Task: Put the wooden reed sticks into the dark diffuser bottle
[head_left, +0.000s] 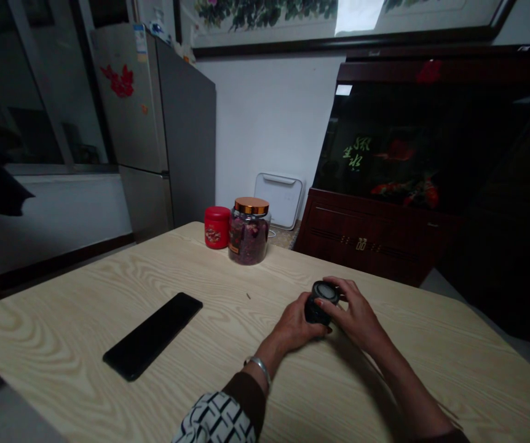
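A small dark round container (319,311) with a ringed grey top stands on or just above the wooden table, right of the middle; I cannot tell whether it touches the wood. My left hand (295,326) is wrapped around its lower left side. The fingers and thumb of my right hand (352,311) grip its top edge from the right. Part of its side is covered by my fingers. A silver bangle (258,369) circles my left wrist.
A black smartphone (154,335) lies flat on the pale wooden table (62,301). Near the far edge stand a red canister (217,227) and a copper-lidded jar (248,237) of dark purple contents. Beyond are a refrigerator (189,123) and a fish tank (385,147).
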Tool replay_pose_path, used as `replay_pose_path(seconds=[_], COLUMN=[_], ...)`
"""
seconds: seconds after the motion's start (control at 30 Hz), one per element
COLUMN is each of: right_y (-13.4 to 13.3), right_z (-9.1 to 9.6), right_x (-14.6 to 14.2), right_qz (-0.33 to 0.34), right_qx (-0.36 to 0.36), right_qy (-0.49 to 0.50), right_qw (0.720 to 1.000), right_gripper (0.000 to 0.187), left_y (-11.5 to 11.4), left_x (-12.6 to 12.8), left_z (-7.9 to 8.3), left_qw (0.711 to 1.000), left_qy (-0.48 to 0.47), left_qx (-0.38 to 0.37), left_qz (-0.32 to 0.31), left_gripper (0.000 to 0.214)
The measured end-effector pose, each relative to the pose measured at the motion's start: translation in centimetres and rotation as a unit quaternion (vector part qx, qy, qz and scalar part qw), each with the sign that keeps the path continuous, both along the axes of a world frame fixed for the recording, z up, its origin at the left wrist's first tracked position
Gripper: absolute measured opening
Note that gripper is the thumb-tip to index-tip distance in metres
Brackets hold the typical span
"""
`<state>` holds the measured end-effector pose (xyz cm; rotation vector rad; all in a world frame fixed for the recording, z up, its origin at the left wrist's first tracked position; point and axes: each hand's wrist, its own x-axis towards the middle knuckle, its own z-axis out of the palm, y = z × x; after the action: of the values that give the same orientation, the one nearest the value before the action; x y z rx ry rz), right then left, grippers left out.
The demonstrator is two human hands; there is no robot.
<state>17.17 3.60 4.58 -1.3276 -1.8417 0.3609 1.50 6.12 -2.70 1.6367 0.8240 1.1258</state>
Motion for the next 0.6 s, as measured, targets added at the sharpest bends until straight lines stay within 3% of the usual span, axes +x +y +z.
replay_pose_path(seconds=[0.13, 0.23, 0.33, 0.5, 0.6], right_y=[-0.3, -0.8, -1.6, -3.0, -3.0], right_z=[-0.3, -0.4, -0.1, 0.4, 0.4], right_x=[-0.3, -0.2, 0.5, 1.9, 1.8], right_qz=[-0.054, -0.004, 0.034, -0.164, -0.151], right_qx=[-0.001, -0.045, -0.089, -0.057, -0.048], right_qy=[-0.008, 0.089, 0.162, 0.102, 0.106], right_qw=[0.999, 0.995, 0.982, 0.979, 0.982], right_gripper=[0.068, 0.089, 0.086, 0.069, 0.068], left_y=[0.1, 0.1, 0.0, 0.0, -0.1], left_x=[0.1, 0.0, -0.1, -0.2, -0.2], left_z=[-0.2, -0.1, 0.0, 0.2, 0.3], left_qw=[1.0, 1.0, 1.0, 1.0, 1.0], left_qy=[-0.015, -0.01, 0.01, 0.015, 0.02], left_qx=[-0.008, -0.006, -0.001, -0.004, -0.004], left_qz=[-0.006, -0.006, 0.005, 0.007, 0.011], left_gripper=[0.068, 0.069, 0.071, 0.071, 0.07])
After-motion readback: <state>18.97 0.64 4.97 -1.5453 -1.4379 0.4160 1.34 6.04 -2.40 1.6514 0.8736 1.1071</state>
